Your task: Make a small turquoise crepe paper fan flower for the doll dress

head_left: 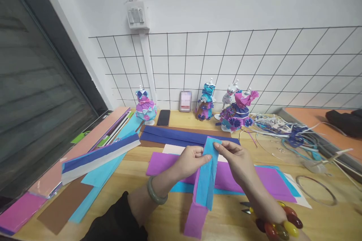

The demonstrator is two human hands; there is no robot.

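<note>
Both hands grip a folded strip of crepe paper [206, 180], blue on the face toward me and purple at its edges and lower end. My left hand [194, 161] pinches its left side between thumb and fingers. At the upper right corner, my right hand [233, 154] pinches the strip with thumb and forefinger. Beneath the hands lies a wide purple paper sheet [271, 182] over blue and white sheets. Dark scissor tips [245, 208] show beside my right wrist; the rest is hidden under the arm.
Small paper-dressed mannequins [146, 107] stand along the wall, near a black phone [163, 118] and a propped-up screen [185, 101]. Long paper strips [98, 158] lie at left. Tangled ribbons [294, 135], a ring [316, 191] and an orange board [308, 120] are at right.
</note>
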